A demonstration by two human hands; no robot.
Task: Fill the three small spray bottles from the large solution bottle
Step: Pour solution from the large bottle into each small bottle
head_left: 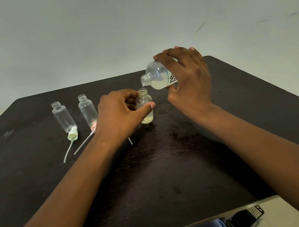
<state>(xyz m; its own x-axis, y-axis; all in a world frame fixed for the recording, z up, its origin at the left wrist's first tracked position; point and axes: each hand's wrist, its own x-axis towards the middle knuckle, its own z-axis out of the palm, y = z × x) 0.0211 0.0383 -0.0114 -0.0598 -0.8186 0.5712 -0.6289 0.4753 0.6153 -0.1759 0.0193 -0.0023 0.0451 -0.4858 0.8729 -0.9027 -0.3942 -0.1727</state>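
head view, one entry per item.
dark table (171, 168): fills the lower frame, pale wall behind.
large bottle (156, 76): at 1 o'clock from centre, raised and tipped, open neck pointing down toward 7 o'clock, pale yellowish liquid pooled along its low side; a thin stream falls from the neck.
right hand (186, 81): wrapped over the large bottle's body, fingers on top, thumb beneath.
small bottle being filled (144, 106): upright at centre, mouth directly under the large bottle's neck, a shallow layer of yellowish liquid at its base.
left hand (121, 113): closed around that small bottle, thumb across its front.
two empty small bottles (63, 116) (87, 109): upright at 9 o'clock, uncapped, just beside each other.
spray tops: a cream one (72, 134) and a pink one (93, 128), lying at the feet of the empties, tubes trailing toward 7 o'clock.
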